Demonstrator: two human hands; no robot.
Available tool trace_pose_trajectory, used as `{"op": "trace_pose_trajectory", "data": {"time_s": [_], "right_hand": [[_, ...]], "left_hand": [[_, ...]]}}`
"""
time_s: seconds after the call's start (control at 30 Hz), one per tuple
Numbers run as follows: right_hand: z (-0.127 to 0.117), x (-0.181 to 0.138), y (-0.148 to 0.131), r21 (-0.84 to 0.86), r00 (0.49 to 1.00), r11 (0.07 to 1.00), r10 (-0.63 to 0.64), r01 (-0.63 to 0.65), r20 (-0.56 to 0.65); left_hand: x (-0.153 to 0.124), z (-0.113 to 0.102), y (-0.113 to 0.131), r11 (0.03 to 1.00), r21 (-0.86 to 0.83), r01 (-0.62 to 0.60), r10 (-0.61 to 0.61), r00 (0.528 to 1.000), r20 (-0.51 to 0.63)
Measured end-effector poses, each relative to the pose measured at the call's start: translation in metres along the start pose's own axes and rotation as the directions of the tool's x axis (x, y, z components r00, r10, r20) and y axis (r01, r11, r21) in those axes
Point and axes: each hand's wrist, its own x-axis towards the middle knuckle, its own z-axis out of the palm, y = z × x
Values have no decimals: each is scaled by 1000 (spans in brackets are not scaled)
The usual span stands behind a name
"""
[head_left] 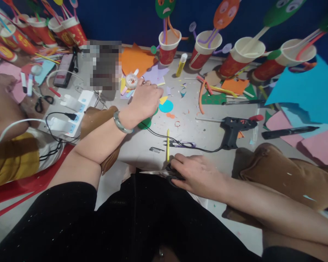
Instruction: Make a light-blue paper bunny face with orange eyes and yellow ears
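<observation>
My left hand [147,95], with a jade-coloured bangle [123,122] at the wrist, is curled over the paper scraps on the table. Its fingertips are mostly hidden, so what they hold cannot be made out. By them are a small yellow paper piece [163,99] and a blue paper circle [166,106]; green paper circles [144,124] show beneath the hand. At the table's near edge my right hand [198,174] grips the dark handles of a pair of scissors [155,173], their blades pointing left. Just beyond lie a yellow stick [168,145] and purple-handled thread snips [182,144].
A black glue gun [229,129] lies on the right, its cord crossing the middle. Red paper cups [169,49] with paper-faced figures line the back. A glue stick [182,65] stands upright. To the left are a power strip [80,112], a phone [64,71] and another person's arm [5,105].
</observation>
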Motion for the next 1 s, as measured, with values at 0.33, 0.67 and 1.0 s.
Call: {"op": "trace_pose_trajectory", "data": {"time_s": [0.33, 0.67, 1.0], "right_hand": [[7, 0, -11, -63, 1000, 998, -2, 2, 5], [11, -4, 0, -15, 956, 996, -91, 91, -277], [-3, -7, 17, -82, 900, 994, 30, -73, -434]], "left_hand": [[-7, 16, 12, 927, 91, -364, 356, 930, 94], [-2, 18, 10, 955, -150, -256, 256, 967, -20], [2, 17, 5, 942, -297, -155, 137, 987, -78]]}}
